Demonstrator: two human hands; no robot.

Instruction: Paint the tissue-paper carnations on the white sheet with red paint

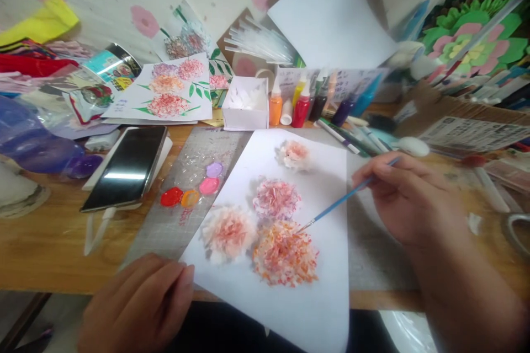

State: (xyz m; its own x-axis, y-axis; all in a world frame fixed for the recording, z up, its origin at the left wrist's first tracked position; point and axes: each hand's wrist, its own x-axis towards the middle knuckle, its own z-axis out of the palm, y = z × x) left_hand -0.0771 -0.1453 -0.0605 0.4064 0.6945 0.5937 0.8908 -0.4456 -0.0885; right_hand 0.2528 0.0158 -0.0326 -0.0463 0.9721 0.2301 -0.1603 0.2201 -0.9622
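At the left of the frame a dark phone [126, 168] lies face up on the wooden bench [49, 242]. Below it, at the lower left, the left hand [138, 303] rests knuckles up with its fingers loosely bent. It grips nothing, and its fingertips touch the lower left corner of the paper [298, 303].

Just right of the phone a grey mat [186, 226] carries four paint blobs [190, 193]: red, orange, pink and lilac. The white paper lies partly over the mat, in the middle of the frame, and hangs over the near edge of the bench. Four dabbed flowers [276, 198] are painted on it, a small one at the top and three clustered below, in pink, peach and orange.

Behind the paper, at upper centre, stand a white box [245, 103] and a row of bottles [300, 110].

A thin blue brush [343, 197] slants down to the left, its tip at the upper edge of the orange flower [285, 253]. At the right, the right hand [406, 198] pinches the brush near its upper end, fingers closed around it like a pen.
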